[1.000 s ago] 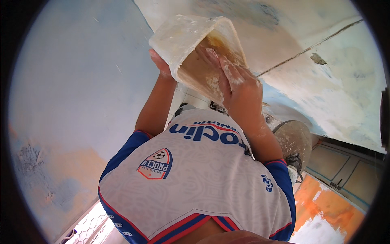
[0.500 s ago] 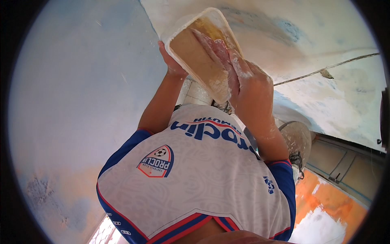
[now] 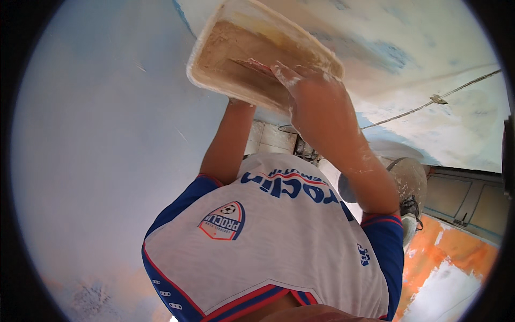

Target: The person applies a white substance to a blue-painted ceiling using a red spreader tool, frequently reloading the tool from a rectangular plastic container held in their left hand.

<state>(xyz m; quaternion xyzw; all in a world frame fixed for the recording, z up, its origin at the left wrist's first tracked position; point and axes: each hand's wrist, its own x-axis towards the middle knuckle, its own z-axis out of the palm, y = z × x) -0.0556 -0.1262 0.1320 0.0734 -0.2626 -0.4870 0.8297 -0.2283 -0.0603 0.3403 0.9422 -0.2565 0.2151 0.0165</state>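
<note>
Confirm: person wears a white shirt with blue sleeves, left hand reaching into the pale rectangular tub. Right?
Wrong hand: the head view shows the right hand reaching into the pale rectangular tub. The white shirt with blue sleeves is correct.

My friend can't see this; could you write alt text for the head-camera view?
A person's right hand holds a thin, reddish tool inside a pale rectangular tub of brownish paste; the left forearm runs behind it. A patchy bluish wall stands alongside.
</note>
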